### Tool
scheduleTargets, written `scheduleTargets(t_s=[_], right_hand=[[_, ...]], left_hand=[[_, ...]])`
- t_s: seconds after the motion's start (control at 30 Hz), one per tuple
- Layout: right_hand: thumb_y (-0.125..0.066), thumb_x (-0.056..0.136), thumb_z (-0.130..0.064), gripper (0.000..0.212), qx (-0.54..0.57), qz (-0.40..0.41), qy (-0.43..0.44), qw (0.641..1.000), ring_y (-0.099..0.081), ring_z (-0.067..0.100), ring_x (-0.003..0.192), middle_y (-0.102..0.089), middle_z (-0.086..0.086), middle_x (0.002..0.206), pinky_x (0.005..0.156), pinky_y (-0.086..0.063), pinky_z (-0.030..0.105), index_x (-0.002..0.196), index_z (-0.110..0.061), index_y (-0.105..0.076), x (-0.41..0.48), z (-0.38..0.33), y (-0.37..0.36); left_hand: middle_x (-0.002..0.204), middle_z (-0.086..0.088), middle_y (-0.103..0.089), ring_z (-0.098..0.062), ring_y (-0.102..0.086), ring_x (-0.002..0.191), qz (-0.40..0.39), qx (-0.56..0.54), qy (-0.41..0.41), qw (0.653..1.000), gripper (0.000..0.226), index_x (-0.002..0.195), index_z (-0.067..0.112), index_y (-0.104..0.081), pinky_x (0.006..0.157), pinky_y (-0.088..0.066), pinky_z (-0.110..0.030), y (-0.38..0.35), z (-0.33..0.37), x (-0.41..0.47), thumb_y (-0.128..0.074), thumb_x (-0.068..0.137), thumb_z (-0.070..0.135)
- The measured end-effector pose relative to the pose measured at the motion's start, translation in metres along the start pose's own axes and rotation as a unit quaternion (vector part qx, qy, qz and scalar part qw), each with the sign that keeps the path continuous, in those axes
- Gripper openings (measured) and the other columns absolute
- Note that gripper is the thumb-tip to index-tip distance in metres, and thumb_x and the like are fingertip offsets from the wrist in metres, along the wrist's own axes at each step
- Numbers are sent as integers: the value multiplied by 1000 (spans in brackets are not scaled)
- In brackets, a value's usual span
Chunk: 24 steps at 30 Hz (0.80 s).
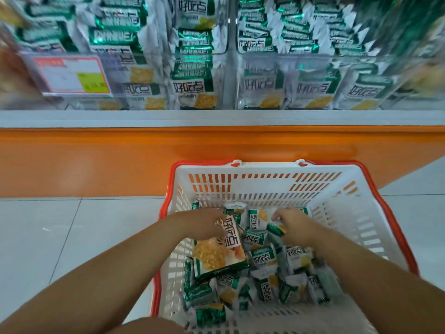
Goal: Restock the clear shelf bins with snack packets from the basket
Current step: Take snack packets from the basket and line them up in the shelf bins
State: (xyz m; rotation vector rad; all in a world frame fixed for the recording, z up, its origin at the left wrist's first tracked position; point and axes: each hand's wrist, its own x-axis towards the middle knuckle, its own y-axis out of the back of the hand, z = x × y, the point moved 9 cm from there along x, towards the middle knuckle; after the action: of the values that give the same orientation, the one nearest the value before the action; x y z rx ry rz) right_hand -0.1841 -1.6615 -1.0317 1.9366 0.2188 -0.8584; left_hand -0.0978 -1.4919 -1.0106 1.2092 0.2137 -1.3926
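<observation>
A white basket (356,222) with an orange rim stands on the floor below me, holding several green-and-white snack packets (265,280). My left hand (204,225) reaches into it and grips a larger packet (219,251) that shows a yellow cracker picture. My right hand (293,225) is also inside, its fingers curled round a small packet (277,229). Above, two clear shelf bins (192,78) (313,80) stand side by side, both filled with the same packets.
A white shelf ledge (216,118) over an orange base panel (96,165) runs across in front of the basket. A red and yellow price tag (72,75) hangs on the left bin's front. Pale floor tiles (60,237) lie to the basket's left and right.
</observation>
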Motion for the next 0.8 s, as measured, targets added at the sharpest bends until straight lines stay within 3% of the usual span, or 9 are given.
scheduleTargets(t_s=[0.1,0.27,0.37,0.43,0.5,0.57,0.63,0.73,0.8], right_hand=[[-69,79,-8,61,-79,5,90,993,-47,22,111,-39,3,130,80,-35,21,133,-16,-43,-30,-59,37],[-69,80,-16,57,-136,71,202,967,-50,16,111,-50,-3,127,89,-43,27,131,-22,-44,-103,-131,97],[-68,82,-19,50,-89,141,232,958,-48,-9,88,-46,-25,104,68,-41,12,124,-35,-46,-152,-148,140],[-68,83,-21,49,-61,173,244,952,-47,-9,82,-46,-27,102,66,-42,14,120,-41,-44,-176,-153,158],[-69,83,-21,48,-39,201,260,944,-52,0,86,-51,-23,113,73,-48,24,117,-45,-44,-192,-160,171],[-69,83,-20,48,-25,230,277,933,-52,0,85,-50,-25,108,70,-46,22,116,-45,-46,-203,-168,183],[-70,83,-18,50,-12,260,295,919,-51,-1,89,-50,-23,105,75,-45,22,121,-41,-48,-211,-180,194],[-70,81,-16,50,-11,365,328,871,-46,11,114,-55,-8,124,96,-40,33,126,-29,-53,-220,-196,216],[-70,80,-20,54,15,423,303,854,-43,16,122,-51,-6,133,102,-37,38,130,-26,-51,-218,-196,233]], left_hand=[[145,-4,-42,-24,-44,129,43,-32,-12,999,52,144,17,-36,107,-36,-40,30,19,-31,-47,98,40],[144,-2,-45,-19,-48,124,104,-165,-53,979,55,145,23,-32,102,-38,-33,66,56,-93,-49,96,39],[129,0,-56,-19,-62,107,111,-331,-102,932,52,142,26,-36,89,-51,-33,78,76,-126,-53,94,35],[118,-2,-62,-18,-66,94,136,-418,-136,888,51,136,25,-45,80,-54,-30,89,87,-145,-59,89,35],[100,1,-65,-15,-62,84,180,-436,-158,867,46,126,24,-53,81,-54,-30,102,95,-163,-64,83,36],[81,3,-57,-7,-57,72,220,-431,-168,859,37,122,24,-56,80,-56,-28,115,99,-179,-64,86,29],[67,5,-53,-4,-57,61,236,-447,-180,844,32,122,17,-55,68,-55,-22,127,100,-192,-61,90,18],[56,11,-57,-4,-60,55,280,-435,-180,837,35,124,6,-49,59,-50,-18,151,92,-213,-60,90,8],[58,7,-49,-5,-57,55,337,-411,-175,829,41,125,8,-46,60,-51,-18,171,86,-227,-64,88,9]])
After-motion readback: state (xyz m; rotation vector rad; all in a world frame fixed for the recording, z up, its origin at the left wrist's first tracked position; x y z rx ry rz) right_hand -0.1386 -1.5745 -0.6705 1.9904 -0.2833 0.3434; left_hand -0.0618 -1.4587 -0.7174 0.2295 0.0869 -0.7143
